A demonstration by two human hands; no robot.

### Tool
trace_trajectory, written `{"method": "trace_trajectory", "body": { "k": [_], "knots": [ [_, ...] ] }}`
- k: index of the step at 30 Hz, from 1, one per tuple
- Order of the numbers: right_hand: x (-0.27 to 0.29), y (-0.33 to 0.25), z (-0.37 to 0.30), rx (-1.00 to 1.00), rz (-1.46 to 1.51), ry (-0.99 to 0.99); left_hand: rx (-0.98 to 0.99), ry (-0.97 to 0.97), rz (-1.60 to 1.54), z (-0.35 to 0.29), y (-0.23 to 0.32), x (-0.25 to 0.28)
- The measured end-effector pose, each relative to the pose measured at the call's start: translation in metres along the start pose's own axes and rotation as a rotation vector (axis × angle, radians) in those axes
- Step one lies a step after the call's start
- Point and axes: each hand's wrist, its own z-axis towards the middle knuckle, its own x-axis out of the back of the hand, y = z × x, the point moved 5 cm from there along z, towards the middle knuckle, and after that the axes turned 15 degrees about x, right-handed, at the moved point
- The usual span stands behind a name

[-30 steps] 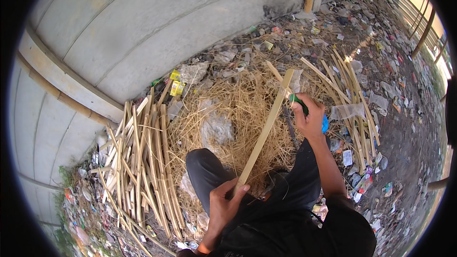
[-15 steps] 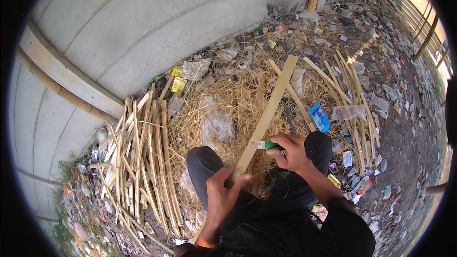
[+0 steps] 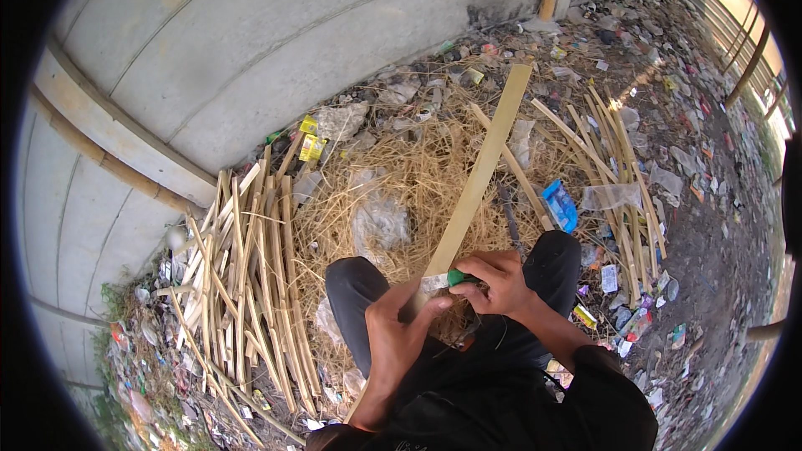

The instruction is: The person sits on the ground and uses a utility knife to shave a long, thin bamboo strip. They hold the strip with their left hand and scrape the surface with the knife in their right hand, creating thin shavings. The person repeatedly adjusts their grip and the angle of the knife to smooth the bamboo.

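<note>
A long flat bamboo strip (image 3: 482, 174) slants away from me, its near end between my knees. My left hand (image 3: 391, 330) is closed around that near end, thumb on top. In my right hand (image 3: 502, 286) is a scraper (image 3: 456, 278) with a green handle and a short, flat, pale blade. The blade lies across the strip, right beside my left thumb and fingers. Part of the handle is hidden by my right fingers. Below the strip, curly straw-coloured shavings (image 3: 418, 163) cover the ground.
Many thin bamboo strips (image 3: 244, 284) lie heaped at the left, and more strips (image 3: 632, 200) at the right. Between lie a dark long blade-like tool (image 3: 509, 215) and a blue packet (image 3: 560, 206). Litter covers the ground. A concrete wall (image 3: 334, 8) stands behind.
My right hand has drawn the scraper down along the strip, close to my left hand. The strip's far end now reaches higher in the view.
</note>
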Motion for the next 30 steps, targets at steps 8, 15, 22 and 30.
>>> {"method": "trace_trajectory", "body": {
  "k": [8,15,22,30],
  "knots": [
    [0.015,0.011,0.010,0.023,-0.101,-0.069,0.015,0.031,-0.005,-0.006,0.003,0.005],
    [0.029,0.030,0.024,0.033,-0.210,0.025,-0.004,0.041,-0.016,-0.010,0.002,0.014],
    [0.027,0.037,0.034,0.093,-0.243,-0.083,0.069,0.050,-0.079,-0.013,-0.017,0.020],
    [0.014,0.034,0.049,0.150,-0.241,-0.024,0.087,0.106,-0.115,-0.015,-0.021,0.029]
  ]
}}
